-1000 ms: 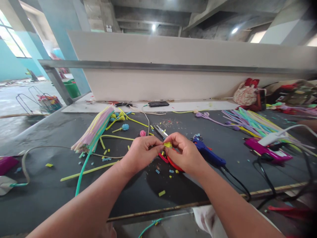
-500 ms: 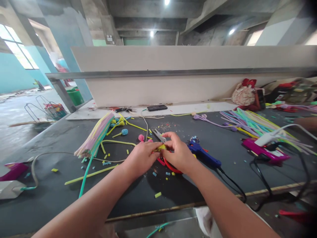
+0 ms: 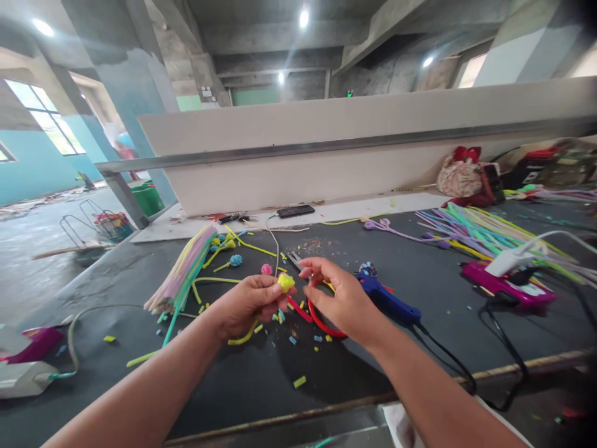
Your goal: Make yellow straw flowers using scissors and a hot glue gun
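Between the thumb and fingers of my left hand [image 3: 249, 302] is a small yellow flower-like ball [image 3: 286, 283], seemingly made of chenille stem. My right hand [image 3: 338, 298] hovers just to its right, fingers curved and apart, with nothing seen in them. Beneath my right hand lie scissors with red handles [image 3: 321, 325], their blades pointing away and partly hidden. A blue glue gun [image 3: 392, 302] rests to the right of that hand. Beyond my left hand are a pink ball [image 3: 266, 269] and a blue ball on a yellow stem [image 3: 236, 261].
A bundle of pastel chenille stems [image 3: 181, 267] lies at left, and more stems [image 3: 476, 230] spread at right. Purple-and-white power strips [image 3: 508, 286] with cables sit on both sides. Cut scraps [image 3: 299, 382] litter the dark table. A phone [image 3: 296, 211] lies at the back.
My hands have moved apart. The yellow ball, earlier between both hands, is now in my left hand alone, and my right hand's fingers have opened. The view has shifted slightly.
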A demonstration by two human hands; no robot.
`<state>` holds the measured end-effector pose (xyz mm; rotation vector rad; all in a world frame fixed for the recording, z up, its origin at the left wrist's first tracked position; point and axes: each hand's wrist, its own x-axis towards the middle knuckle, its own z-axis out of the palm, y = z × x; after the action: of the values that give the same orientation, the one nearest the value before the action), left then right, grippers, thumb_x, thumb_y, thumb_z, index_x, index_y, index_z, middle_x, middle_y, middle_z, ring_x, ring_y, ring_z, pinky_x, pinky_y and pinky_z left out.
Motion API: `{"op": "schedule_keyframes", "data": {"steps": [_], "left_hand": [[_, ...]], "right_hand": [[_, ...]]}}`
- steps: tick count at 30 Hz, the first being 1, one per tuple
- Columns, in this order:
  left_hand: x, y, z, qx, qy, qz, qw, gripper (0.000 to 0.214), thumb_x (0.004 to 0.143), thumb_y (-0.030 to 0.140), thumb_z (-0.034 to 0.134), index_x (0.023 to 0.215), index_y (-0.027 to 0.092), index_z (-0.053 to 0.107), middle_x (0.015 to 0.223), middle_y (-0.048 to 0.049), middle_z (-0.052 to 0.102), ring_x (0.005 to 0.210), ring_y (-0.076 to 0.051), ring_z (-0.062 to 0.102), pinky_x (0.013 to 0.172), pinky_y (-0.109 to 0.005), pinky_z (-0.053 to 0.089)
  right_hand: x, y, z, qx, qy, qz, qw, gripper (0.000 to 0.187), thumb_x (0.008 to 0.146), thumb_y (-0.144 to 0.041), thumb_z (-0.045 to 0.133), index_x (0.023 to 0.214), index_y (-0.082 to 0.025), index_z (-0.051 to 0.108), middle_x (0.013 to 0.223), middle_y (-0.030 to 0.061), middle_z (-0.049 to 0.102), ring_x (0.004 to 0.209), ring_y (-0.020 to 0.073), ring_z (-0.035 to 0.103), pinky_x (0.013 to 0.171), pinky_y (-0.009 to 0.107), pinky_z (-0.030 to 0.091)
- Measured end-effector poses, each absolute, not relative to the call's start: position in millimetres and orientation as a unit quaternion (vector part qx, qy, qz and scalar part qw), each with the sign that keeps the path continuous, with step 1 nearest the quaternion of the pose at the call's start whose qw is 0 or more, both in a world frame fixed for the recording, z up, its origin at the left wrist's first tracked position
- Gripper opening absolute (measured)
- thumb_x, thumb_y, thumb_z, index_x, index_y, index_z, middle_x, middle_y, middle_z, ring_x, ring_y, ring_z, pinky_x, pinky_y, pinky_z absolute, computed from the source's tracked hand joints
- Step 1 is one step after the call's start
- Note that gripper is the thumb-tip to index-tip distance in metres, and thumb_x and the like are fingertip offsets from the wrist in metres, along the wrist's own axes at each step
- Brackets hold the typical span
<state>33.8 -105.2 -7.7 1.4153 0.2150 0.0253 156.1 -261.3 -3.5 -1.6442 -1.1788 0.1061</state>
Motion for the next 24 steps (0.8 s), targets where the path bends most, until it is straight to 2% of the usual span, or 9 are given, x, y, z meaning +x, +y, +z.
{"op": "schedule_keyframes", "data": {"steps": [4,9,14,19,24], "left_hand": [[35,-104,-16,0.596,0.05,-0.038,0.8,0.034,0.073,0.043,0.066,0.075,0.01,0.06,0.067,-0.0027,0.054,0.046,-0.002,0.029,0.043,-0.019,0.015],[35,-106,-22,0.609,0.013,-0.061,0.791,0.033,0.083,0.04,0.055,0.074,0.008,0.06,0.067,-0.0038,0.052,0.046,-0.003,0.032,0.041,-0.02,0.016],[32,-109,-21,0.612,0.038,-0.022,0.789,0.025,0.075,0.032,0.066,0.086,0.012,0.06,0.072,-0.0016,0.053,0.047,-0.003,0.036,0.04,-0.017,0.019],[29,-109,-24,0.649,0.07,-0.017,0.758,0.025,0.076,0.034,0.065,0.077,0.009,0.062,0.052,0.0037,0.043,0.043,-0.002,0.032,0.039,-0.017,0.017],[30,-109,-27,0.671,0.099,0.002,0.735,0.027,0.074,0.035,0.066,0.068,0.009,0.06,0.055,0.0009,0.05,0.043,-0.003,0.034,0.04,-0.017,0.019]], "right_hand": [[149,-261,-1,-0.635,-0.554,0.087,0.532,0.033,0.076,-0.015,0.059,0.108,-0.021,0.056,0.099,0.0041,0.058,0.074,0.0109,0.055,0.073,0.027,0.049],[145,-261,3,-0.66,-0.557,0.082,0.497,0.018,0.078,-0.015,0.058,0.095,-0.018,0.061,0.088,0.003,0.06,0.072,0.0118,0.055,0.072,0.027,0.047],[141,-256,-1,-0.683,-0.547,0.096,0.474,0.014,0.077,-0.012,0.056,0.088,-0.019,0.061,0.074,0.0002,0.061,0.067,0.0117,0.055,0.066,0.025,0.046],[139,-251,-6,-0.685,-0.531,0.109,0.486,0.015,0.075,-0.011,0.055,0.086,-0.018,0.06,0.08,0.0008,0.061,0.067,0.0109,0.054,0.063,0.023,0.046],[138,-249,-9,-0.694,-0.515,0.112,0.49,0.012,0.072,-0.01,0.054,0.079,-0.018,0.058,0.073,-0.0009,0.059,0.063,0.01,0.051,0.059,0.022,0.043]]}}
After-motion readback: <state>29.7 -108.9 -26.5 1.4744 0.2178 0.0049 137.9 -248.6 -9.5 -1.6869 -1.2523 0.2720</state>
